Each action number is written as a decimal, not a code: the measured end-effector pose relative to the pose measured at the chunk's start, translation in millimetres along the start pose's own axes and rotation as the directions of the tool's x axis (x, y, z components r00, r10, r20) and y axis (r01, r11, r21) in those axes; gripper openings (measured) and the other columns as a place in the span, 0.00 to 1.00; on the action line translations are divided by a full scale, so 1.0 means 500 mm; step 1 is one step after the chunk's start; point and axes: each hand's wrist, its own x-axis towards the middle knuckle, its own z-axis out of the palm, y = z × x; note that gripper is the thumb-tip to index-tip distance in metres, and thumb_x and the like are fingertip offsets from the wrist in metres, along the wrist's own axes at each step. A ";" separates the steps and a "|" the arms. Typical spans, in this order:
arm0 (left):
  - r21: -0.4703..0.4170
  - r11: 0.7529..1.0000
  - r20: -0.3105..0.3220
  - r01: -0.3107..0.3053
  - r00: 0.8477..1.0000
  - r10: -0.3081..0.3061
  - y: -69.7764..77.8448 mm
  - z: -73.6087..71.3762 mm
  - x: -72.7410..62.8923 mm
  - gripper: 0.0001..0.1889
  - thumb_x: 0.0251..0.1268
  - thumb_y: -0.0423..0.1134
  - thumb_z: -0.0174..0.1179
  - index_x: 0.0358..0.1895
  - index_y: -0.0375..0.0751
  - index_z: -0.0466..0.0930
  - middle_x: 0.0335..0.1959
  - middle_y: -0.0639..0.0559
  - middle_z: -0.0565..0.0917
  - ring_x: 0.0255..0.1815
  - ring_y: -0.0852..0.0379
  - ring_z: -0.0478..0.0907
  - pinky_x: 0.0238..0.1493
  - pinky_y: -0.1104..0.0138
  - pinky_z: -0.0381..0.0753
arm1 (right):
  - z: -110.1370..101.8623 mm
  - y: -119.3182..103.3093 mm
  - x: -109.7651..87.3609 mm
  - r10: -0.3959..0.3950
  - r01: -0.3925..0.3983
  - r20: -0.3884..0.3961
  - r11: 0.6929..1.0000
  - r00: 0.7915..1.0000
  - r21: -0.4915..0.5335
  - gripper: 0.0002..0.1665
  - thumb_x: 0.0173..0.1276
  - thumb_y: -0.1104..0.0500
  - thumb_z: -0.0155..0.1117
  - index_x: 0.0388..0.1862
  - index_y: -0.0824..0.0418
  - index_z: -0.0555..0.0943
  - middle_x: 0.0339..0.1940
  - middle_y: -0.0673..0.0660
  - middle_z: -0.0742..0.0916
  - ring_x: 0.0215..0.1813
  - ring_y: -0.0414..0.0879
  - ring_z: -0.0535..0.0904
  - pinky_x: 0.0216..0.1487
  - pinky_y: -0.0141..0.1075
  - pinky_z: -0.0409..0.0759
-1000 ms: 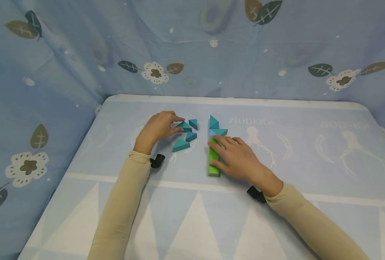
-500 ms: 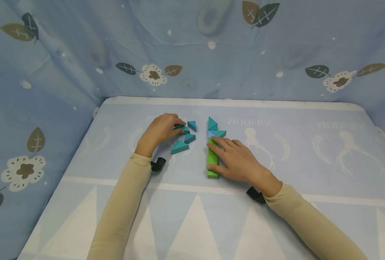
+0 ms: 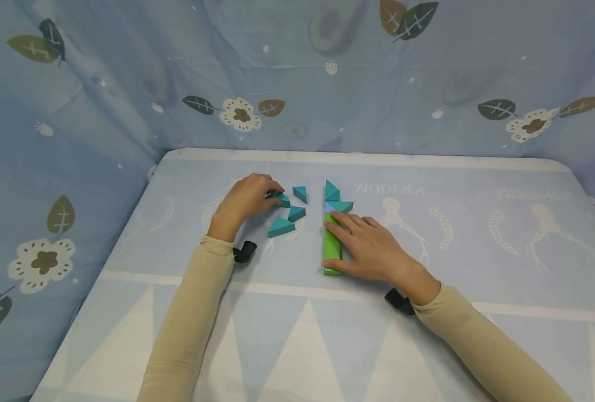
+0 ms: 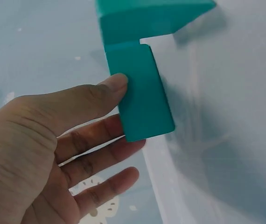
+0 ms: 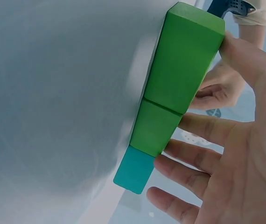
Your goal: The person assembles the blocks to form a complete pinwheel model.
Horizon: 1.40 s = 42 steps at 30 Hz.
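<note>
My left hand [image 3: 249, 195] pinches a teal triangular block [image 4: 144, 93] between thumb and fingers. Three other teal triangular blocks lie loose beside it: one farther back [image 3: 300, 194], a small one [image 3: 296, 213] and a larger one [image 3: 281, 227] nearer me. My right hand [image 3: 368, 245] rests across a row of green blocks [image 3: 332, 251], its fingers spread and extended along them. At the row's far end sit a small blue piece [image 3: 329, 206], a teal triangle pointing right [image 3: 342, 206] and, beyond these, an upright teal point [image 3: 331, 190].
The blocks lie on a pale blue and white patterned table cover [image 3: 307, 346]. A blue curtain [image 3: 358, 72] with leaves and flowers hangs behind and to the left. Each wrist bears a black camera, as on the left wrist [image 3: 245, 251].
My left fingers have closed in around the teal triangular block, covering more of it. The right hand stays on the green row; its thumb has shifted slightly toward me.
</note>
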 end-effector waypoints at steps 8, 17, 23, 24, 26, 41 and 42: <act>0.023 1.000 -0.044 -0.017 0.999 0.018 0.021 -0.021 -0.013 0.21 0.68 0.42 0.62 0.63 0.47 0.79 0.50 0.46 0.84 0.47 0.49 0.81 0.49 0.56 0.80 | 0.001 0.000 0.001 -0.004 0.004 0.022 1.000 1.000 0.023 0.48 0.65 0.30 0.58 0.74 0.59 0.66 0.76 0.61 0.67 0.74 0.57 0.65 0.69 0.53 0.68; 0.129 0.985 -0.045 -0.118 0.991 0.125 0.077 -0.002 -0.007 0.17 0.69 0.43 0.61 0.58 0.42 0.83 0.53 0.47 0.82 0.51 0.47 0.80 0.53 0.55 0.80 | -0.001 -0.004 -0.001 -0.003 0.002 0.032 1.000 0.999 0.029 0.48 0.66 0.31 0.57 0.75 0.60 0.65 0.76 0.62 0.66 0.75 0.57 0.63 0.70 0.53 0.68; 0.137 0.984 -0.006 -0.113 0.993 0.114 0.082 0.019 -0.003 0.19 0.71 0.45 0.59 0.60 0.41 0.80 0.60 0.46 0.79 0.55 0.46 0.80 0.56 0.55 0.80 | -0.001 -0.004 -0.001 -0.008 0.007 0.038 1.000 0.999 0.030 0.47 0.68 0.31 0.56 0.75 0.60 0.64 0.77 0.62 0.65 0.76 0.56 0.62 0.70 0.53 0.68; 0.139 0.984 -0.007 -0.111 0.994 0.113 0.082 0.022 -0.003 0.20 0.71 0.45 0.58 0.61 0.41 0.80 0.60 0.46 0.79 0.54 0.46 0.80 0.55 0.55 0.80 | -0.001 -0.004 -0.001 -0.009 0.008 0.040 1.000 0.999 0.028 0.47 0.68 0.31 0.56 0.75 0.60 0.64 0.77 0.62 0.64 0.76 0.56 0.62 0.70 0.53 0.68; 0.145 0.983 -0.019 -0.117 0.993 0.121 0.082 0.026 -0.002 0.19 0.71 0.45 0.59 0.60 0.41 0.81 0.59 0.46 0.79 0.52 0.47 0.81 0.53 0.56 0.80 | 0.000 -0.004 -0.001 -0.010 0.009 0.043 1.000 0.999 0.025 0.47 0.68 0.31 0.56 0.75 0.60 0.64 0.77 0.62 0.64 0.76 0.56 0.62 0.70 0.53 0.68; 0.091 0.979 -0.036 -0.181 0.982 0.185 0.090 0.043 0.009 0.18 0.72 0.42 0.58 0.59 0.37 0.80 0.58 0.45 0.78 0.54 0.49 0.80 0.54 0.58 0.81 | 0.004 -0.002 -0.005 -0.013 0.012 0.041 1.000 0.999 0.022 0.47 0.69 0.32 0.55 0.76 0.60 0.63 0.77 0.62 0.63 0.76 0.56 0.61 0.70 0.52 0.68; 0.093 0.978 -0.035 -0.185 0.981 0.189 0.091 0.043 0.010 0.18 0.72 0.42 0.57 0.60 0.37 0.80 0.58 0.45 0.78 0.54 0.48 0.80 0.54 0.58 0.80 | 0.004 -0.002 -0.005 -0.014 0.013 0.038 1.000 0.999 0.023 0.47 0.69 0.32 0.55 0.76 0.60 0.63 0.77 0.62 0.63 0.76 0.56 0.61 0.70 0.52 0.68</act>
